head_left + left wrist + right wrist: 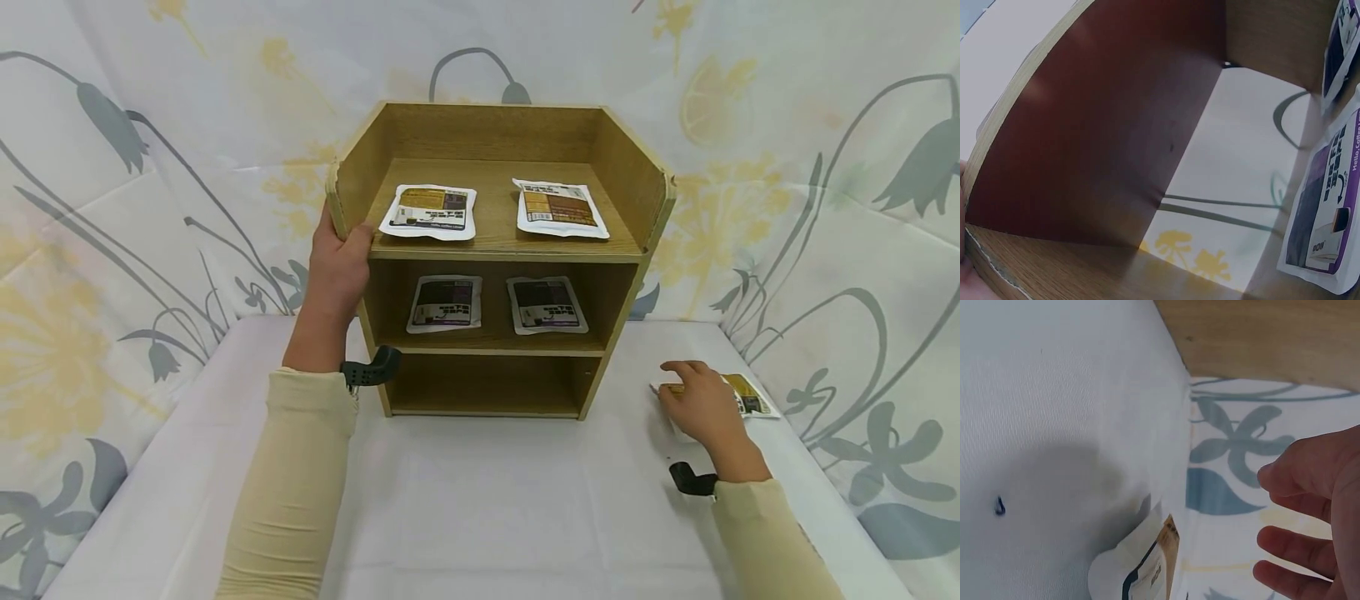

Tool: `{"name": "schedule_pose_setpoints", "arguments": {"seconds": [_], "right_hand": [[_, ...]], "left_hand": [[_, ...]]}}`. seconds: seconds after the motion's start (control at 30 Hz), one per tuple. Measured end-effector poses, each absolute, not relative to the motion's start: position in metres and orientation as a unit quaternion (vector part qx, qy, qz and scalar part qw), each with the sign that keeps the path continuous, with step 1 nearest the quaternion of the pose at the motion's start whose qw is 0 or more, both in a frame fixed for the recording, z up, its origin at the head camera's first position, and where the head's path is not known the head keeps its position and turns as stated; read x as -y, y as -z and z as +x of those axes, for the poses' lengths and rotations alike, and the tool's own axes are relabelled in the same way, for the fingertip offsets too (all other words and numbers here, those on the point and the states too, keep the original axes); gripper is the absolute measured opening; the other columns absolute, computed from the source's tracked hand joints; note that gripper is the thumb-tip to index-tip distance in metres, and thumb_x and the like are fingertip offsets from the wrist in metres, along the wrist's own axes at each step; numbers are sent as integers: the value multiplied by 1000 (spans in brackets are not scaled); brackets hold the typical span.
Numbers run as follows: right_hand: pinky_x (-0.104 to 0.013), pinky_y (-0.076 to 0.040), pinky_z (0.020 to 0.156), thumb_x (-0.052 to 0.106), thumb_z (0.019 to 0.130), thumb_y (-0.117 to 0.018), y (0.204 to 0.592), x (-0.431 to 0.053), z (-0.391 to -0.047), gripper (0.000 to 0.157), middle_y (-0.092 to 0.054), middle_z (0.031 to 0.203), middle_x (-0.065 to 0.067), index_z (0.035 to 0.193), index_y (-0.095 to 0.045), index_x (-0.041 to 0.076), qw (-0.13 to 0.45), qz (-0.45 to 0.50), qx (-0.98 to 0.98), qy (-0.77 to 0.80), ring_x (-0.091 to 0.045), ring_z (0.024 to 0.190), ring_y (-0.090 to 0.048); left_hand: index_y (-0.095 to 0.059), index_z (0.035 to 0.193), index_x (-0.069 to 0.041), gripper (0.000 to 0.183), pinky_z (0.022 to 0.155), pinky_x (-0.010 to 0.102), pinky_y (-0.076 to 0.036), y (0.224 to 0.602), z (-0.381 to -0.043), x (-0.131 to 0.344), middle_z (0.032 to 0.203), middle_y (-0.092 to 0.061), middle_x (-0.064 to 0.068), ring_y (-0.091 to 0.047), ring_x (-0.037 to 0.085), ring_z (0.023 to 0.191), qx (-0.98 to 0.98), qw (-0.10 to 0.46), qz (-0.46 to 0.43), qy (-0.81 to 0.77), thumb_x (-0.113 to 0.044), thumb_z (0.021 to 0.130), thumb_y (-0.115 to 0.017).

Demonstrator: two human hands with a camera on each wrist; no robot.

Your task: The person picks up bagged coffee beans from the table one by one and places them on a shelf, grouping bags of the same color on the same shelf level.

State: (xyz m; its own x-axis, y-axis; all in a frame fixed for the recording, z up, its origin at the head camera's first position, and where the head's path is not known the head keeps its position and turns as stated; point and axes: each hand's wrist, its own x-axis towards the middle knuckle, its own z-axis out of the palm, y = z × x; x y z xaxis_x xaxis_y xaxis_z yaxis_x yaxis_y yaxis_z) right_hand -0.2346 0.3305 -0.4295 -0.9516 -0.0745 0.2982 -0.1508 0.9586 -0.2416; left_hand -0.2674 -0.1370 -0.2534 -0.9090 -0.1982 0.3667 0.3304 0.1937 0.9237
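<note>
My left hand (337, 271) grips the upper left side panel of a small wooden shelf unit (495, 348), its thumb over the front edge. On the top level lie a yellow-labelled pouch (429, 212) and a brown-labelled pouch (561, 210). Two dark purple-labelled pouches, one left (446, 304) and one right (547, 305), sit on the middle level. To the right of the unit, my right hand (702, 408) hovers over flat pouches (753, 396) on the table, partly hiding them. Its fingers are spread and loosely bent, holding nothing in the right wrist view, with a white pouch (1154, 569) below.
A white cloth covers the table (480, 508). Behind and beside it hangs a flower-patterned curtain (787, 125), close to the unit's back. The unit's bottom compartment (483, 386) has a low front edge. Black camera mounts (372, 367) sit at both wrists.
</note>
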Motion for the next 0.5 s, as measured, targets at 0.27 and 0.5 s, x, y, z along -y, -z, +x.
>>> {"name": "schedule_pose_setpoints", "arguments": {"seconds": [0.27, 0.5], "right_hand": [[-64, -42, 86, 24, 91, -59, 433, -346, -240, 43, -49, 131, -32, 127, -56, 0, 110, 21, 986, -124, -54, 111, -49], [-63, -43, 83, 22, 89, -54, 438, -359, -245, 47, -47, 135, -30, 130, -52, 0, 92, -2, 989, -117, -54, 112, -48]], "left_hand": [[-41, 140, -20, 42, 105, 44, -35, 253, -267, 137, 131, -48, 12, -46, 23, 119, 747, 207, -37, 631, -22, 99, -44], [-40, 141, -19, 43, 105, 43, -35, 252, -266, 136, 132, -49, 12, -46, 22, 119, 747, 211, -41, 629, -22, 98, -44]]}}
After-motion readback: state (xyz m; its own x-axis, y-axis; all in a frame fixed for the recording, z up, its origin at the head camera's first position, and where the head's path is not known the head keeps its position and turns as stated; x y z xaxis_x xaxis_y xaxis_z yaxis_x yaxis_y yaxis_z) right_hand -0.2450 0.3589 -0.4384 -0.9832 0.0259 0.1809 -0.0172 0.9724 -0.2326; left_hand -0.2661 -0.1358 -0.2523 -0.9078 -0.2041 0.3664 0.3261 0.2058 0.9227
